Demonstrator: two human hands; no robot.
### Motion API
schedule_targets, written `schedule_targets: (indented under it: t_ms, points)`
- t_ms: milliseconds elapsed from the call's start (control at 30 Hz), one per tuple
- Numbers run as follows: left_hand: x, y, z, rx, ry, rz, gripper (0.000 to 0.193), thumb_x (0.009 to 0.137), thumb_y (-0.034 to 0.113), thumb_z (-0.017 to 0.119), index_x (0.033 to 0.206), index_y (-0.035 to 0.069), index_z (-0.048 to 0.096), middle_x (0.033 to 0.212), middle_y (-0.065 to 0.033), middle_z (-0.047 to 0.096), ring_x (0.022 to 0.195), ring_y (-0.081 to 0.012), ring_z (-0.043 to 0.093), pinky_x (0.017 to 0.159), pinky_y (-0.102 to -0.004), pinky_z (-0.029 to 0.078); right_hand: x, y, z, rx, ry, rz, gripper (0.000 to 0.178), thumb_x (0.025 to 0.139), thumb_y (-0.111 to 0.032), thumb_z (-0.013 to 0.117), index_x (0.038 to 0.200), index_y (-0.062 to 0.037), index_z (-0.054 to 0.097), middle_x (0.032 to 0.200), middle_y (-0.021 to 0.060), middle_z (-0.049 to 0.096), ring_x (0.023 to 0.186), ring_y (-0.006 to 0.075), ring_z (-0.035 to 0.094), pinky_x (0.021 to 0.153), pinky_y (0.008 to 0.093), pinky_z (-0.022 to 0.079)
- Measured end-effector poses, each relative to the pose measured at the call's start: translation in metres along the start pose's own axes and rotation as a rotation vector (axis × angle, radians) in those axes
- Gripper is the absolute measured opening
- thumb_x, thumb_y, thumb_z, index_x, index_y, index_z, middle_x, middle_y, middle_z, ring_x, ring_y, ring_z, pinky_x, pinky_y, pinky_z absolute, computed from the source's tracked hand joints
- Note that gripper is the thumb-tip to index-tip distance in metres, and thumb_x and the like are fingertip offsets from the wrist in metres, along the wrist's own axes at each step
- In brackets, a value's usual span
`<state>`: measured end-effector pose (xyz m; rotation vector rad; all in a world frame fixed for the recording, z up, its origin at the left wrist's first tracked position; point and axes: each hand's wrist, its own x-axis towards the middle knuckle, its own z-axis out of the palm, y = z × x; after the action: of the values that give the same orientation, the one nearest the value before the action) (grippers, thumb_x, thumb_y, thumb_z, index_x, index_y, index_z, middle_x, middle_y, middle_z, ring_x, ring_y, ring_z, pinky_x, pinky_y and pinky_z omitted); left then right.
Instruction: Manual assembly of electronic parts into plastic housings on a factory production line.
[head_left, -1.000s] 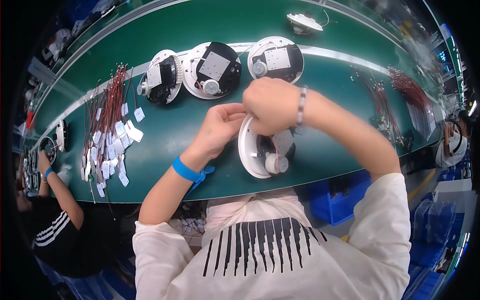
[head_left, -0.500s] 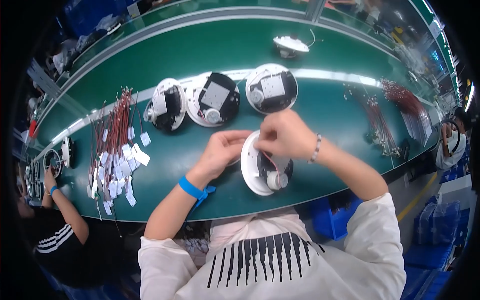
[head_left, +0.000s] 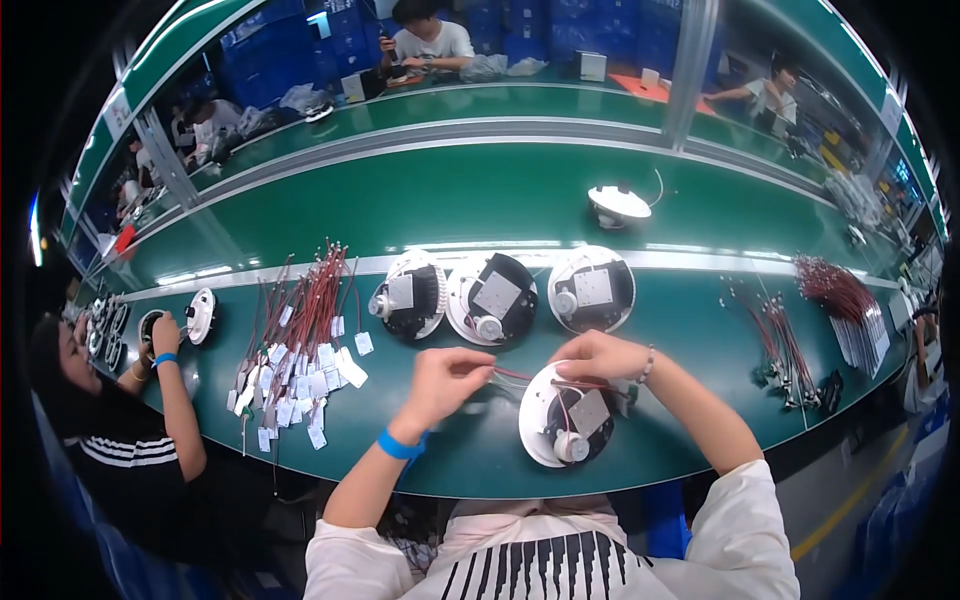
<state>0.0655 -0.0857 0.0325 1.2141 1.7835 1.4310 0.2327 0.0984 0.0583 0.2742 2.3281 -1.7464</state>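
Left of frame center, white-tagged red leads [head_left: 312, 340] are lying on a green workbench [head_left: 690, 310]; mid-frame, the left hand [head_left: 440, 388] is pinching a red wire [head_left: 512, 374]; at lower center, a round white-rimmed motor assembly [head_left: 562, 420] is resting beneath the right hand [head_left: 608, 357], whose fingers are curling over its rim, their grip unclear.

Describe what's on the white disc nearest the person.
The white disc carries a black part, a pale plate, a silvery cylinder and wiring. The right hand covers some of its upper edge; its underside is hidden.
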Motion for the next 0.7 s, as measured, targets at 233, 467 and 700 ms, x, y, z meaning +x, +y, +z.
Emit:
schedule_targets:
  t_ms: [233, 467, 700]
  points:
    - [-0.034, -0.02, -0.071, -0.006, 0.164, -0.13, 0.014, 0.071, -0.003, 0.053, 0.083, -0.005, 0.059, 0.072, -0.0083, 0.06, 0.065, -0.0122, 0.058, 0.062, -0.0227, 0.048, 0.007, 0.032, -0.002, 0.264, 0.007, -0.118, 0.022, 0.083, -0.022, 0.049, 0.075, -0.0025, 0.057, 0.069, -0.0046, 0.051, 0.066, 0.0031, 0.041, 0.059, 0.0203, 0.037]
    - [-0.028, -0.021, -0.082, -0.024, 0.293, -0.14, 0.017, 0.073, 0.002, 0.056, 0.088, -0.006, 0.058, 0.072, -0.0097, 0.06, 0.06, -0.0126, 0.058, 0.053, -0.022, 0.049, 0.014, 0.026, 0.018, 0.695, 0.179, 0.128, 0.025, 0.08, -0.027, 0.054, 0.083, -0.002, 0.059, 0.077, 0.0038, 0.059, 0.072, 0.0088, 0.054, 0.066, 0.0211, 0.042]
    - [-0.035, 0.028, -0.059, 0.851, 0.439, -0.25, 0.028, 0.07, 0.007, 0.06, 0.097, 0.0, 0.055, 0.068, -0.0122, 0.061, 0.051, -0.016, 0.059, 0.052, -0.027, 0.046, 0.008, 0.041, 0.019, 0.643, 0.213, 0.088, 0.045, 0.083, -0.043, 0.041, 0.081, -0.0011, 0.057, 0.076, 0.0048, 0.059, 0.071, 0.009, 0.054, 0.066, 0.0209, 0.042]
